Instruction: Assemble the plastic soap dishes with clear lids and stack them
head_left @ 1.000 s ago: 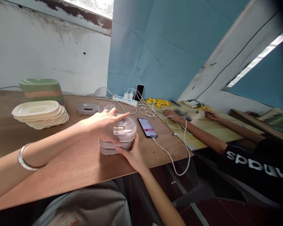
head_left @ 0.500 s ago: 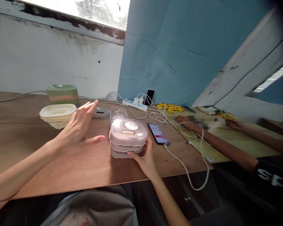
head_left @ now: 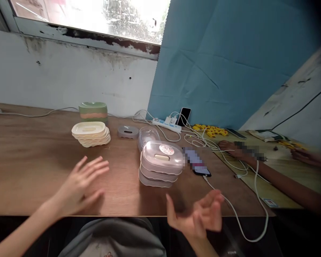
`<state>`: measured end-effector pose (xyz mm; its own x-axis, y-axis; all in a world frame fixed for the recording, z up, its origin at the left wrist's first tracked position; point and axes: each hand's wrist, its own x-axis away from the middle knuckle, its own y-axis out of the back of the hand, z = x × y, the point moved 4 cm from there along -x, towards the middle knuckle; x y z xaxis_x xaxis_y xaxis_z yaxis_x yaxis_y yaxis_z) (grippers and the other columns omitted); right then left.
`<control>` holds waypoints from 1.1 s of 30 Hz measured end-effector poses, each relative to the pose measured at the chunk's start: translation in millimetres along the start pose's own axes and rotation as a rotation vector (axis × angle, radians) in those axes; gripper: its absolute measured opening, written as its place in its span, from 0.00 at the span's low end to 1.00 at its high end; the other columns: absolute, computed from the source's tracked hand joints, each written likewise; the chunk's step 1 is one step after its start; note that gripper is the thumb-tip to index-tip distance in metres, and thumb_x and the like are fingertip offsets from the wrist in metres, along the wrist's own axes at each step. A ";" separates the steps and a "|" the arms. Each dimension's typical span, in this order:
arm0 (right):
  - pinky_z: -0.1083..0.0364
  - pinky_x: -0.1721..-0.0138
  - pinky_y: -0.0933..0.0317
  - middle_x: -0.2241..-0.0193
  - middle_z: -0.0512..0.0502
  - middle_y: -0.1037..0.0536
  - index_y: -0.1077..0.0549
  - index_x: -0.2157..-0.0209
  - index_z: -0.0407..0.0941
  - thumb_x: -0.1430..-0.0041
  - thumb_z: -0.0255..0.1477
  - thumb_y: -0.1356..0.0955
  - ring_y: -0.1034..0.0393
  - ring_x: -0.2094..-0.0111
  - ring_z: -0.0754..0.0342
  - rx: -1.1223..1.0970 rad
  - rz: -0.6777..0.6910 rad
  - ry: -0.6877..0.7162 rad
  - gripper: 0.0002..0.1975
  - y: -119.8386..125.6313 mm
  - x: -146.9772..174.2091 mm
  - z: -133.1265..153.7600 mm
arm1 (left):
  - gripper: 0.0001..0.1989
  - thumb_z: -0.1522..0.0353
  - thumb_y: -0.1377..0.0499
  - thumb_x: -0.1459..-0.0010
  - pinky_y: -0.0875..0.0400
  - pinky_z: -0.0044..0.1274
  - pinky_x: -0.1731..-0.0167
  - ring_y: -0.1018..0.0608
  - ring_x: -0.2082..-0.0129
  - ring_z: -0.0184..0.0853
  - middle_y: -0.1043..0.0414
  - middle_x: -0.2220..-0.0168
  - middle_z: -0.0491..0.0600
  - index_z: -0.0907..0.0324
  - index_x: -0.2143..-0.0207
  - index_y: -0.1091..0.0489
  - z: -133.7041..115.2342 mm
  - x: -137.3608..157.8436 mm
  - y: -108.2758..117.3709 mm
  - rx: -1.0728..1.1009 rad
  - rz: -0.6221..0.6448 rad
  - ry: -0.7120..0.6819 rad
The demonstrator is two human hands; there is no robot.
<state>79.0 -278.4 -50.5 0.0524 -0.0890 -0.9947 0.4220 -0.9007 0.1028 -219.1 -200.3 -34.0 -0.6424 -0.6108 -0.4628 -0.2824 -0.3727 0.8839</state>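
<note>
Across the brown wooden table [head_left: 34,167], near its front edge and ahead of the person seated here, stands a stack of boxes [head_left: 160,175], mauve-grey and rounded at the corners, with a rippled edge running round each level. The levels sit a little out of line, the lowest peeping out toward the left, and a glossy clear lid [head_left: 152,154] caps the pile, catching the window light. A see-through container [head_left: 149,134] is just behind it, and a lit phone [head_left: 196,162] lies just beside it on the right. Set into the top is an oval white sticker [head_left: 167,149] with a reddish print, and below that a smaller, oblong cream tab [head_left: 162,157]. Half a second ago the right hand [head_left: 188,222] was gripping the stack's side; now it has come away and turns upward near the table's front edge, somewhat blurred, its fingers half curled and the thumb standing well apart from them. The left hand [head_left: 79,185], which was raised in front of the cream trays [head_left: 91,134], has dropped lower over the wood, its fingers stretched and slightly spread, thumb held away. Both hands are apart from the stack, which stands by the same clear container as before.
</note>
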 end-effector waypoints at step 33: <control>0.45 0.62 0.32 0.60 0.35 0.28 0.50 0.37 0.35 0.46 0.26 0.36 0.34 0.61 0.43 -0.217 0.880 0.103 0.36 -58.2 41.2 76.5 | 0.23 0.81 0.54 0.47 0.38 0.41 0.49 0.29 0.48 0.49 0.31 0.48 0.58 0.59 0.52 0.33 -56.5 34.9 -59.5 -0.176 -0.046 0.091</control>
<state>-12.6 -262.1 -98.3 0.5121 -0.6588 -0.5511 0.3514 -0.4247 0.8343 -184.4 -238.9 -106.6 -0.5627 -0.6477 -0.5136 -0.1760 -0.5132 0.8400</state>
